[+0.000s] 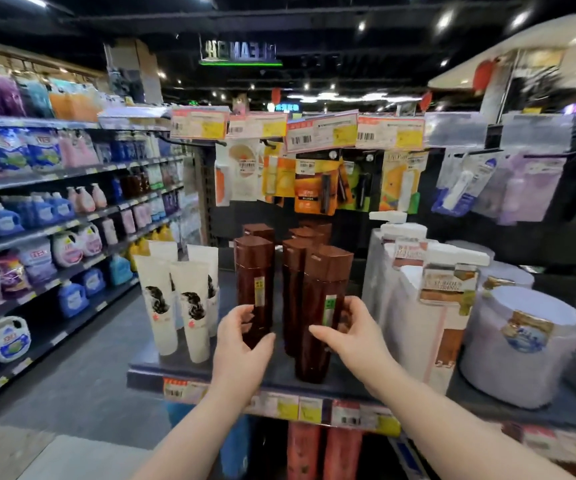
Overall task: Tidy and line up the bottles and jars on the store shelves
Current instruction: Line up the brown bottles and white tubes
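Aligning step: our left hand (241,337) grips the left brown bottle (254,282), our right hand (349,336) grips the near right brown bottle (319,341), both mid-shelf (279,384). Next we likely square them into rows

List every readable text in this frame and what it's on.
"CLEAN": hanging ceiling sign, seen mirrored; the characters beside it are unreadable.
Price tags above the hooks: barcodes visible, print too blurred to read.
Green stickers on the brown bottles: too small to read.
Neck tag on the white pump bottle: blurred, unreadable.
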Demonstrator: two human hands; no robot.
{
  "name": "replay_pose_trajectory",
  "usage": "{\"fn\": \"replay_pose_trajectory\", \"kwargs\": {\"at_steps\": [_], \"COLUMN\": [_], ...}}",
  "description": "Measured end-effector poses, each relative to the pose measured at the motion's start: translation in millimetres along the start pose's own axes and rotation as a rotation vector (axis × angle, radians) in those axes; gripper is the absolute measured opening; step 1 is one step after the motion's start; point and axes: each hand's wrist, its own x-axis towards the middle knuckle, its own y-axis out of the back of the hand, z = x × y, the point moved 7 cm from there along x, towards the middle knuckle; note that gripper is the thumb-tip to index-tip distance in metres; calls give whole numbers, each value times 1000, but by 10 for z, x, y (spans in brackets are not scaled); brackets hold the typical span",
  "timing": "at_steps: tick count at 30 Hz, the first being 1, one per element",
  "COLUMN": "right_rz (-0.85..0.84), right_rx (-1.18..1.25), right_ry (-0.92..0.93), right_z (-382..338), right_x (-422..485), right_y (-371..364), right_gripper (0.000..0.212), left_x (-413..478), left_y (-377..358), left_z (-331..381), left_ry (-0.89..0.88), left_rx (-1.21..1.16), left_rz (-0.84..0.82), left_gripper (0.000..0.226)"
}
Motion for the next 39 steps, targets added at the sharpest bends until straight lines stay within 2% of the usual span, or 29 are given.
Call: {"fn": "replay_pose_trajectory", "kwargs": {"at_steps": [7, 12, 15, 22, 26, 32, 39], "right_rz": [-50, -101, -126, -171, -178, -178, -148], "right_rx": [-103, -263, -355, -368, -368, -364, -339], "right_ry": [-16, -70, -103, -102, -92, -92, -115], "right_z": [105, 257, 390, 420, 427, 464, 520], "right_x": [39, -15, -53, -38, -47, -77, -78], "right_y": [-133, -134, -158, -221, -216, -217, -234], "right_gripper": [48, 55, 51, 41, 44, 40, 47], "left_x": [48, 119, 177, 340, 406, 446, 403], "left_y": [33, -20, -26, -75, -134, -122, -85], "left_z": [1, -34, -97, -268, -321, -375, -424], "left_ry": [-71, -3, 43, 151, 197, 182, 144], "left_rx": [56, 35, 35, 95, 64, 138, 152], "left_rz": [49, -12, -27, -54, -71, -55, -63], "left_gripper": [68, 84, 88, 97, 90, 50, 44]}}
